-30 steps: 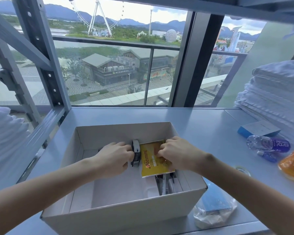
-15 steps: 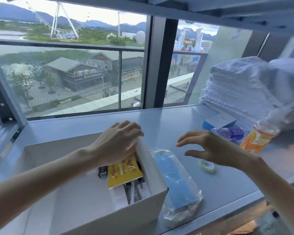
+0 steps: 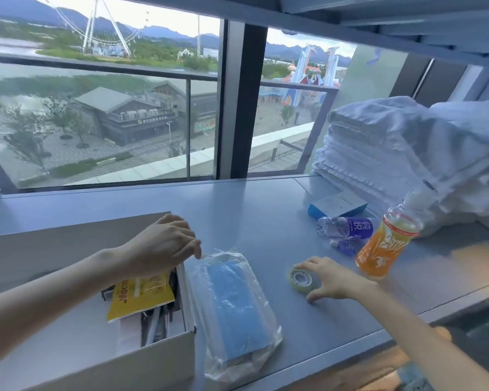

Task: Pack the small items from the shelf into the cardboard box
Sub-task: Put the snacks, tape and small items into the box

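Observation:
The cardboard box [image 3: 156, 362] stands open at the left of the grey shelf [image 3: 251, 213]. Inside it lie a yellow snack packet [image 3: 141, 294] and some dark pens. My left hand [image 3: 161, 246] hovers over the box's right wall with fingers loosely bent, fingertips at the top corner of a clear bag holding a blue pack [image 3: 232, 306]. That bag lies on the shelf against the box. My right hand [image 3: 333, 280] reaches a clear tape roll [image 3: 301, 279], fingers over its top edge and thumb below it.
A water bottle with a purple label [image 3: 347, 228] lies on its side by a small blue item [image 3: 345, 246]. An orange drink bottle [image 3: 384, 246] leans at the right, near a blue box [image 3: 336, 207] and stacked white towels [image 3: 393, 153]. The shelf's front edge runs just below my right forearm.
Both hands left the box's inside. My right hand moved right and came down onto the tape roll. My left hand rose to the box's right wall. The view swung right.

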### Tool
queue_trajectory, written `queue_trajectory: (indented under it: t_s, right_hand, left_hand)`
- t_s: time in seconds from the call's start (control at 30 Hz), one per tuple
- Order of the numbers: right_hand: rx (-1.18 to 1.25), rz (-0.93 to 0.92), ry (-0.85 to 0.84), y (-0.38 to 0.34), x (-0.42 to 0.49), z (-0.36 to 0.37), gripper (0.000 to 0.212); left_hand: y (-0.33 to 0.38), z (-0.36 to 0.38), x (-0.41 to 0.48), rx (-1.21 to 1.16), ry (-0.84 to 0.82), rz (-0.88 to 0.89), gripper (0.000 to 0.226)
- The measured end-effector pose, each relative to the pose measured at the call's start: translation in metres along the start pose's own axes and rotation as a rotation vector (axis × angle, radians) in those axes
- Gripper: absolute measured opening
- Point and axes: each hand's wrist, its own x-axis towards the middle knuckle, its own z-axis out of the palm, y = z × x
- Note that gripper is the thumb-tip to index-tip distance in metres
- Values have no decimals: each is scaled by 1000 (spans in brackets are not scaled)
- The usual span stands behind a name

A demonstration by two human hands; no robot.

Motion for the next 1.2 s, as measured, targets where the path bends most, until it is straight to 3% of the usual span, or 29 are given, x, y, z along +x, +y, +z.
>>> queue_trajectory:
  t_s: [0.27,0.4,0.6,0.77,0.9,1.03,1.2]
  right_hand:
    - [-33,-138,52,-2,24,-5,53]
    - [40,-210,187,-20,22,-32,50]
    - [276,-571,404,-108,11,-102,64]
    - [213,-841,283,-204,2,-112,64]
    - [-33,-934,123,-260,1,-95,63]
    - [-403,-1066,1,-284,4,-74,61]
    - [-580,-1080,-114,-293,3,-56,57]
  left_hand:
    - [3,-1,-3,3,3,-33,60]
    - [-6,-12,-16,51,87,-101,53]
    - [-55,-33,-80,137,136,-357,50]
    - [-84,-34,-127,155,4,-505,55]
    - [-93,-29,-139,186,54,-467,57]
    - [-96,-21,-138,215,110,-431,59]
    - [-98,-16,-138,250,109,-425,62]
